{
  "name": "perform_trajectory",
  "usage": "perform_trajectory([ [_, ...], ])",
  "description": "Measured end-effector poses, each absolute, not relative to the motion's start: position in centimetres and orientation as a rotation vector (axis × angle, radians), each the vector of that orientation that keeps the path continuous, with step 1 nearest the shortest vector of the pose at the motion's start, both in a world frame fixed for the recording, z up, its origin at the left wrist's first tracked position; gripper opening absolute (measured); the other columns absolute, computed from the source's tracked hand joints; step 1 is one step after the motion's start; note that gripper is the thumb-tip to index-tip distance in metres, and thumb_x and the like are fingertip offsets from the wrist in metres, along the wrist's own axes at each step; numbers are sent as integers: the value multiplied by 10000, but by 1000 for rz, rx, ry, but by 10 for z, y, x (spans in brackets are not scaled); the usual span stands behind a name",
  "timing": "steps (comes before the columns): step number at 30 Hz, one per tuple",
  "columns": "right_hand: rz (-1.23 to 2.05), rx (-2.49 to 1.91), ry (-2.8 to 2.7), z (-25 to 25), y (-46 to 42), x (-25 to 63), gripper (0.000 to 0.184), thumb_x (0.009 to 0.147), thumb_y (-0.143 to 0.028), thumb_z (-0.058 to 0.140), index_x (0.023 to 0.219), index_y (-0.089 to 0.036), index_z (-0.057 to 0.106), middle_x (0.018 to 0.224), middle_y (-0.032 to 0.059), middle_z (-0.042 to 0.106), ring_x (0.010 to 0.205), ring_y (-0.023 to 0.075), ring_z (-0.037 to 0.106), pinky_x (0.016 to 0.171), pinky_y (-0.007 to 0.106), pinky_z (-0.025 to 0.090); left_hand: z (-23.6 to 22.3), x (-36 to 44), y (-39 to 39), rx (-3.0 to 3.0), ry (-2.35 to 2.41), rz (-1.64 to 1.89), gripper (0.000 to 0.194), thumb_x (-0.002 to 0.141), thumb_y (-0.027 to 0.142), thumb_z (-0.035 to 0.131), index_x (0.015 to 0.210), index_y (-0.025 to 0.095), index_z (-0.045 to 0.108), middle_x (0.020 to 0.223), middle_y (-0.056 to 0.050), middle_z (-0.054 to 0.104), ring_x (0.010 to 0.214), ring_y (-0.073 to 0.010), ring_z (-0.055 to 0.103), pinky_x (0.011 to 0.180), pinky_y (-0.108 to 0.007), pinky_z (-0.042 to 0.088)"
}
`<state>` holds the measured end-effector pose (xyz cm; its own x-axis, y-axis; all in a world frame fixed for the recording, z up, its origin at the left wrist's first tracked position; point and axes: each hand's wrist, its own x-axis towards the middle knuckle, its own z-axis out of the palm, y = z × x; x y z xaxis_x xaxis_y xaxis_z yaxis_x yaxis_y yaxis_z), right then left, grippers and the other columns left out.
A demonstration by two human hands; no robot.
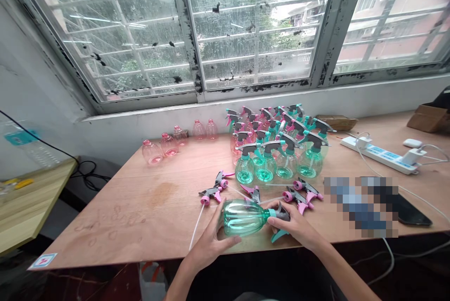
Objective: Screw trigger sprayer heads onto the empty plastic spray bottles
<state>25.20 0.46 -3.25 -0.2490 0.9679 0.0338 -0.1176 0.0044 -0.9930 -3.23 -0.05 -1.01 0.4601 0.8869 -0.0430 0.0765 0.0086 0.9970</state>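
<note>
The teal bottle (242,217) lies on its side close to the front edge of the counter (105,226). Its long axis runs nearly parallel to that edge, with the base to the left and the grey trigger head (281,213) to the right. The teal lever (279,235) points down toward the edge.

The left hand (211,240) grasps the bottle body. The right hand (290,226) grasps the neck and trigger head.

Open counter extends left of the left hand, past a stain (161,194). Loose pink-and-grey sprayers (214,191) lie just behind the bottle, and a white dip tube (196,226) runs toward the front edge beside the left hand. Upright capped bottles (277,151) crowd the rear, headless pink bottles (168,145) stand to their left, and a power strip (379,153) lies at right.
</note>
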Motion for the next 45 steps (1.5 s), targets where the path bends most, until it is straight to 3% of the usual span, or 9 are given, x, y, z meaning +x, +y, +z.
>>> perform_trajectory([
  [6, 1434, -973, -1300, -33, 4, 252, 357, 786, -433, 839, 1000, -194, 682, 668, -43, 631, 611, 179, 628, 591, 311, 519, -6, -30, -3, 1512, 857, 826, 967, 923, 354, 712, 1619, 353, 41, 1728, -54, 160, 1572, -301, 210, 1262, -443, 291],
  [10, 1437, -975, -1292, -32, 2, 253, 358, 783, -436, 840, 997, -199, 680, 671, -45, 624, 612, 181, 629, 592, 315, 524, -5, -30, -4, 1475, 913, 816, 1137, 854, 325, 795, 1616, 335, -49, 1728, -88, 149, 1584, -304, 155, 1277, -466, 254],
  [16, 1437, -972, -1302, -32, 3, 252, 344, 789, -425, 839, 997, -203, 679, 657, -46, 636, 609, 183, 627, 597, 316, 522, -10, -33, -3, 1423, 855, 808, 1025, 861, 301, 790, 1621, 308, 103, 1721, -80, 188, 1565, -302, 239, 1263, -446, 307],
  [20, 1434, -975, -1302, -34, 5, 252, 356, 785, -434, 838, 998, -199, 675, 655, -42, 639, 601, 186, 628, 593, 323, 525, -9, -31, -3, 1490, 848, 832, 992, 913, 294, 736, 1611, 390, 38, 1733, -29, 116, 1568, -314, 222, 1256, -468, 311],
  [24, 1427, -981, -1310, -34, 5, 252, 353, 790, -427, 835, 1004, -197, 675, 654, -45, 635, 601, 181, 624, 593, 318, 522, -7, -30, -4, 1493, 892, 838, 1096, 872, 333, 779, 1613, 361, -28, 1722, -74, 188, 1591, -307, 97, 1273, -480, 258],
  [27, 1420, -986, -1326, -32, 4, 252, 345, 789, -412, 839, 1003, -193, 683, 664, -43, 644, 615, 179, 624, 604, 317, 517, -8, -31, -3, 1449, 937, 833, 1176, 813, 358, 832, 1620, 320, -22, 1714, -111, 203, 1585, -321, 139, 1280, -499, 231],
  [32, 1422, -996, -1324, -30, 3, 252, 345, 797, -431, 827, 1005, -196, 682, 651, -43, 639, 619, 196, 635, 604, 336, 526, -11, -32, -1, 1460, 933, 792, 1016, 855, 358, 787, 1622, 299, 123, 1726, -65, 164, 1571, -302, 218, 1287, -472, 233],
  [38, 1426, -993, -1299, -32, 4, 252, 366, 788, -456, 832, 1006, -204, 680, 662, -43, 631, 615, 196, 636, 596, 334, 534, -8, -30, -2, 1501, 893, 808, 1016, 880, 314, 765, 1614, 379, 66, 1720, -37, 202, 1565, -316, 231, 1260, -464, 301],
  [45, 1433, -974, -1310, -32, 4, 253, 331, 789, -402, 847, 1009, -207, 694, 690, -46, 635, 642, 181, 632, 624, 312, 521, -9, -33, -4, 1457, 947, 794, 1097, 847, 362, 793, 1626, 298, 23, 1730, -89, 135, 1578, -300, 190, 1285, -463, 229],
])
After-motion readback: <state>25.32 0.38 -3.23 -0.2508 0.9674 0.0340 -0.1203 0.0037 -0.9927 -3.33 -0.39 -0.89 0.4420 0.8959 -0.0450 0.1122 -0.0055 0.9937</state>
